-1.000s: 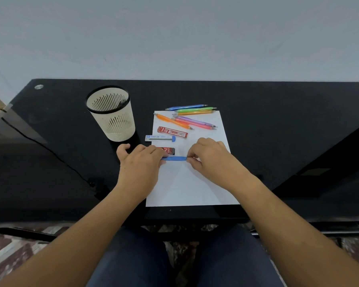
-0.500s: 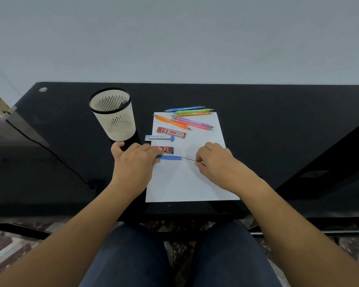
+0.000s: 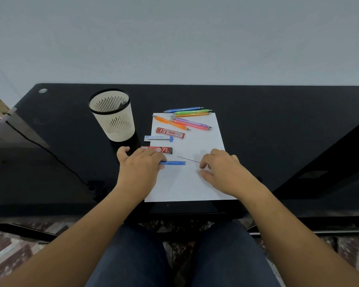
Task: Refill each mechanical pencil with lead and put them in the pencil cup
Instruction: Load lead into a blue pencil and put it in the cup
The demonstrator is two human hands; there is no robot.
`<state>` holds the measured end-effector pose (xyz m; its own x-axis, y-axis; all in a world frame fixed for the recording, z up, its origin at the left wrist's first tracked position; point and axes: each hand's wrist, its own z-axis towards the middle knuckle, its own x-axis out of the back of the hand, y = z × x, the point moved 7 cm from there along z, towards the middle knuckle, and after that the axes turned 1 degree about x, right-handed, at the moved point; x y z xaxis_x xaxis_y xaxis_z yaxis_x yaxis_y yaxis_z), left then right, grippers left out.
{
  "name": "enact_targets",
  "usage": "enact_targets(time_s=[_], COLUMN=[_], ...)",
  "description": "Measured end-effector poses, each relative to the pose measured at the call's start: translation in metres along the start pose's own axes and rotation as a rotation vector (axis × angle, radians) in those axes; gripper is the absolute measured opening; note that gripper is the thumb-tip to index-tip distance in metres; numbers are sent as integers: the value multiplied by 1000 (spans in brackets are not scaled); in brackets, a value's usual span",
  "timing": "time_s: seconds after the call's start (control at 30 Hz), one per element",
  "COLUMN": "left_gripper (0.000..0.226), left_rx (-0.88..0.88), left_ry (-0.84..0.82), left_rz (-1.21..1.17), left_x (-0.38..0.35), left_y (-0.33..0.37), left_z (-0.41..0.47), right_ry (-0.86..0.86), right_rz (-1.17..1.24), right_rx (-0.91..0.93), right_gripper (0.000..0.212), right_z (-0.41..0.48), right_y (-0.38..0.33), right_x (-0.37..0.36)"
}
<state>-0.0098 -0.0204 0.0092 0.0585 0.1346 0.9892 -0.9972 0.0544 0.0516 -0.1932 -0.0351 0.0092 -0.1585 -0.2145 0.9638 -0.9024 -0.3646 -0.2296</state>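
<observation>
My left hand (image 3: 140,167) grips a blue mechanical pencil (image 3: 174,163) lying flat on the white paper (image 3: 197,141), its open end pointing right. My right hand (image 3: 220,169) pinches a thin dark lead (image 3: 188,159) by its right end; the lead's free tip hangs just above the pencil's end, apart from it. Several coloured mechanical pencils (image 3: 188,119) lie at the paper's far edge. The cream slotted pencil cup (image 3: 112,114) stands to the left on the black desk, with something dark inside.
Three lead cases lie between the pencils and my hands: a red one (image 3: 170,132), a clear blue-capped one (image 3: 158,138) and a red-black one (image 3: 157,150). A black cable (image 3: 50,154) runs across the desk's left part. The desk's front edge is near my knees.
My right hand has drawn to the right, pulling the lead fully out of the blue pencil's end. The left hand has stayed holding the pencil on the paper.
</observation>
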Motion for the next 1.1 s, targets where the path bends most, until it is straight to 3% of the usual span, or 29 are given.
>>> enact_targets(time_s=[0.23, 0.43, 0.63, 1.1], left_gripper=[25, 25, 26, 27], left_rx=[6, 18, 30, 34], left_ry=[-35, -42, -64, -47], left_rz=[13, 15, -2, -24], left_x=[-3, -3, -4, -9], left_y=[0, -2, -5, -6], left_z=[2, 6, 11, 15], right_ry=[79, -79, -225, -220], right_rz=[-50, -103, -180, -226], right_rx=[-47, -111, -42, 46], right_gripper=[19, 16, 12, 18], right_z=[14, 43, 54, 58], right_y=[3, 8, 2, -9], right_x=[9, 2, -4, -5])
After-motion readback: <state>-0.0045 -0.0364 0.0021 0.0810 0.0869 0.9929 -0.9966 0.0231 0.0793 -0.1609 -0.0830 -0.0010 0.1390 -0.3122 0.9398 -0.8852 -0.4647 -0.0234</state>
